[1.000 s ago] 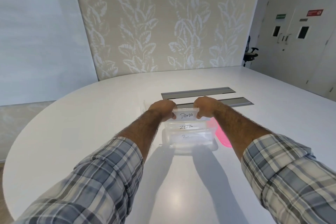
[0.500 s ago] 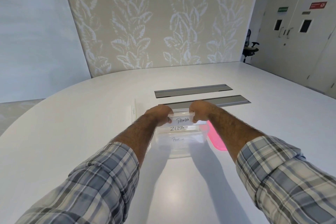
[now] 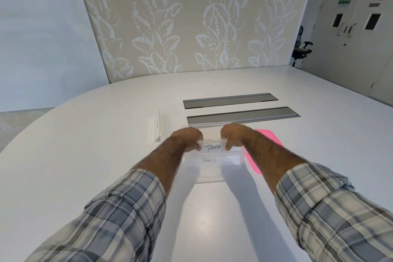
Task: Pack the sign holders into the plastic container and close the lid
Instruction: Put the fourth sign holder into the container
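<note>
As seen from the bottom edge upward: plaid sleeves (image 3: pixel 106 219) in both lower corners, rolled back from bare forearms converging toward frame centre over a white worktop (image 3: pixel 85 155). Just beyond the forearm shadows, at centre, a clear plastic container (image 3: pixel 210 176), open-topped, resting on the worktop. Inside it, toward the near side, a sign holder marked PENGUIN (image 3: pixel 209 160), lying low. Just above that in the frame, held level across the container's far part, a sign holder marked PANDA (image 3: pixel 213 147). Left hand (image 3: pixel 188 137) curled round its left end, thumb on the near face; right hand (image 3: pixel 232 135) clamped the same way on its right end. Cannot tell whether resting on the container's floor or held clear of it. Just right of the container, partly hidden behind the right forearm, a pink lid (image 3: pixel 269 139), flat on the worktop. Left of the left hand, apart from the container, one more clear sign holder (image 3: pixel 158 127), standing edge-on. Farther up, two grey metal strips (image 3: pixel 230 100) set into the worktop, one behind the other. Along the top, a leaf-patterned wall (image 3: pixel 191 27); at upper right, pale double doors (image 3: pixel 357 27) with a green and a red sign, and a dark office chair (image 3: pixel 301 49).
</note>
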Motion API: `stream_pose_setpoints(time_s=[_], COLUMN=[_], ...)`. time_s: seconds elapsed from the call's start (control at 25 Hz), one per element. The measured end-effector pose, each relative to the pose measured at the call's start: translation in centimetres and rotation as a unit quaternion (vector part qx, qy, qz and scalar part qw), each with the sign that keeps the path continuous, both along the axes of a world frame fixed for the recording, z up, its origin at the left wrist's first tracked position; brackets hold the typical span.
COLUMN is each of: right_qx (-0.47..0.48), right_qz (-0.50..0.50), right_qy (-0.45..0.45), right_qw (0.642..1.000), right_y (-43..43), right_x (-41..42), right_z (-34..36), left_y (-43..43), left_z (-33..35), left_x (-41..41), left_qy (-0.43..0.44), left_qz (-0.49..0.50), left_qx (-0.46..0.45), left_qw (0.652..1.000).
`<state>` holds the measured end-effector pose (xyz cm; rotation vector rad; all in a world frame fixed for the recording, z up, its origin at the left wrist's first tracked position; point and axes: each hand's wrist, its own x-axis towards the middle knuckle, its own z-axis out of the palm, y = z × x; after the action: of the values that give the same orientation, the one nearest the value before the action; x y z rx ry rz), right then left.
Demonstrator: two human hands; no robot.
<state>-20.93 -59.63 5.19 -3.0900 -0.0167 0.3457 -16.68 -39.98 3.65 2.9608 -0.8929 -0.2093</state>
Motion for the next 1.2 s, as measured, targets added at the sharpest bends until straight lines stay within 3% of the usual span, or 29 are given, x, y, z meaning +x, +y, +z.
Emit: stream_pose_setpoints(time_s=[0.28,1.2], right_qx=[-0.046,-0.041], right_qz=[0.057,0.053], right_qy=[0.038,0.090], right_qw=[0.997,0.994], right_y=[0.8,1.1], right_x=[-0.1,0.7], right_z=[-1.4,-1.7], left_y=[-0.3,-2.1], left_z=[-1.0,-1.3], left_x=[0.0,0.8], left_qy=[0.014,0.031], left_qz=[-0.016,-0.046], left_qx=[0.033,0.102], left_qw=[0.999,0.993])
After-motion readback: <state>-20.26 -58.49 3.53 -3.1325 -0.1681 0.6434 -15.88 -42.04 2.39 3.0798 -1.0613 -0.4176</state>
